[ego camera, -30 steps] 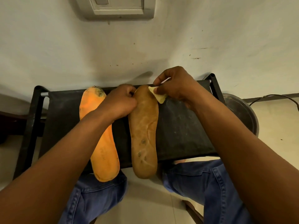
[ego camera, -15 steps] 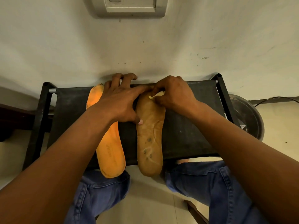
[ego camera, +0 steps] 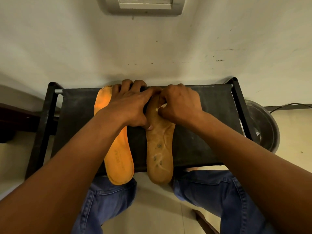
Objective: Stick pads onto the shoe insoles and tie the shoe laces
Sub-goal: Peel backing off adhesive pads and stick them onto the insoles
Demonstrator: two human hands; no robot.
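Two insoles lie side by side on the black stool (ego camera: 202,132): an orange insole (ego camera: 118,159), then a brown insole (ego camera: 160,149). My left hand (ego camera: 128,107) presses flat across both tops, fingers straight; my right hand (ego camera: 180,105) pinches one pale pad (ego camera: 161,108) against the brown one

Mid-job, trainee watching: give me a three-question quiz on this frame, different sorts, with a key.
1. True or false: the left hand lies flat with fingers spread across the insoles' far ends.
2. The right hand pinches the pale pad over which insole? A) orange insole B) brown insole
3. Fill in: both insoles lie on the black ____.

Key: 1 true; 2 B; 3 stool.
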